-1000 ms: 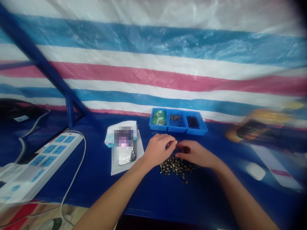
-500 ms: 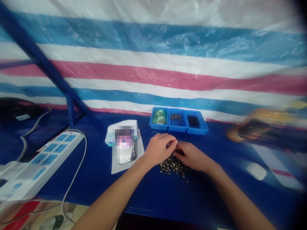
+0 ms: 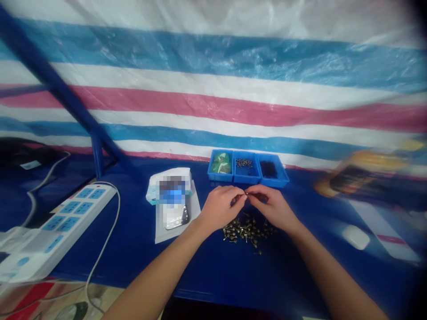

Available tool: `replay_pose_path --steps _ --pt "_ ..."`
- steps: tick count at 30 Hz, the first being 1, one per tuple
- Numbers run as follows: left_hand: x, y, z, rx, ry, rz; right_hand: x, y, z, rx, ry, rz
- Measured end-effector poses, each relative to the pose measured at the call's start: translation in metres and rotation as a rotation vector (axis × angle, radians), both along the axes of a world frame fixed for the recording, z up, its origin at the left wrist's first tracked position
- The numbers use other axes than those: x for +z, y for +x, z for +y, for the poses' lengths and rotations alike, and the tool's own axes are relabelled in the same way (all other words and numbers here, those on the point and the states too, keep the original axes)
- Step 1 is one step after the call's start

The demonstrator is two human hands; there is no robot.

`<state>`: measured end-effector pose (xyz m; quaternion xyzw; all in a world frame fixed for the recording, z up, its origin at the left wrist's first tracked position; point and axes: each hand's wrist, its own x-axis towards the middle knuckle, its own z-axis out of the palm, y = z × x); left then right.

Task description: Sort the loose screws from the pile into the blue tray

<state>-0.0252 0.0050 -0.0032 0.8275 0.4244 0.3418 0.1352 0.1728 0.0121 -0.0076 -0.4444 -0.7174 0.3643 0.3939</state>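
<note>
Thumb and fingers of my left hand (image 3: 223, 204) are pinched together above the pile. Facing it, my right hand (image 3: 273, 206) is pinched too, its fingertips meeting those of the left. Between the fingertips shows a tiny dark piece (image 3: 247, 194) that looks like a small screw; most of it is hidden. Below and between the hands lies a loose pile of brass-coloured screws (image 3: 245, 231) on the blue tabletop (image 3: 207, 266).
Behind the hands stand three joined blue bins: one with a green bag (image 3: 221, 163), one with small metal parts (image 3: 244, 163), one with black bits (image 3: 268, 169). Left are a phone (image 3: 176, 218) and a power strip (image 3: 63, 226); right, a white mouse (image 3: 356, 237).
My right hand has risen from the pile to meet my left fingertips, uncovering more screws. The left hand has stayed almost in place.
</note>
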Motion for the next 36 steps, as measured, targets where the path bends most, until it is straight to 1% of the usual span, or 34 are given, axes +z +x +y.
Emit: replay_pose_path --steps 3,6,9,12,16,19,28,32,36 --pt "0.001 0.001 -0.001 0.014 -0.022 0.007 -0.001 0.0 0.0 -0.016 -0.002 0.048" --pt "0.002 0.001 -0.001 0.043 -0.05 0.003 0.003 -0.002 -0.002 -0.015 -0.01 0.051" --pt "0.003 0.0 0.0 0.04 -0.073 0.01 0.008 -0.004 -0.004 0.027 0.022 0.01" --pt "0.004 0.0 0.0 0.021 -0.108 0.004 0.01 -0.005 -0.004 0.059 0.055 -0.01" --pt "0.006 -0.001 0.001 -0.005 -0.154 -0.051 0.007 -0.004 -0.004 0.002 0.004 0.054" --pt "0.008 -0.001 0.001 -0.016 -0.17 -0.097 0.007 -0.004 -0.005 -0.029 -0.02 0.044" --pt "0.008 0.0 -0.001 0.005 -0.206 -0.148 0.008 -0.003 -0.005 -0.011 0.011 -0.021" --pt "0.01 0.001 -0.002 -0.009 -0.212 -0.174 0.01 -0.002 -0.005 0.022 -0.029 -0.053" --pt "0.01 0.001 -0.001 0.003 -0.193 -0.192 0.011 0.002 -0.004 -0.018 -0.07 -0.093"
